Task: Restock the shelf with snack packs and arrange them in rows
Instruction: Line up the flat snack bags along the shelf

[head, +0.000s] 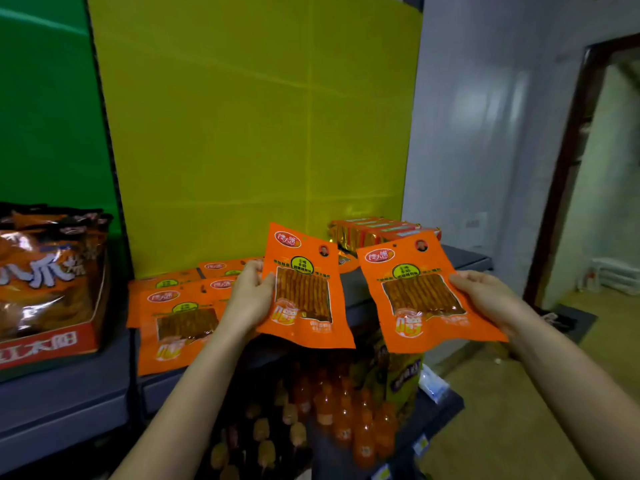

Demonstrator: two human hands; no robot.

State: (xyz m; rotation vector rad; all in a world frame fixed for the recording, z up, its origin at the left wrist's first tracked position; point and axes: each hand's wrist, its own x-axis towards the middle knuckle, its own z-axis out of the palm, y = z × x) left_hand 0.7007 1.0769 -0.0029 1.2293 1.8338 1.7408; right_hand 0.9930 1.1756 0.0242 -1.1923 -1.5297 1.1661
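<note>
Left hand point(249, 292) pinches one snack pack point(304, 289) by its edge; right hand point(485, 296) pinches a second pack point(422, 299), both face-up, probably for aligned placement. Beyond the left hand, laid packs point(176, 320) start rows on the shelf point(464, 260).

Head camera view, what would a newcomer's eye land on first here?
At centre, the left hand grips one bright orange snack pack and the right hand grips a second pack beside it. Behind them rises a big yellow panel, and more orange packs lie flat on the grey shelf at lower left.
</note>
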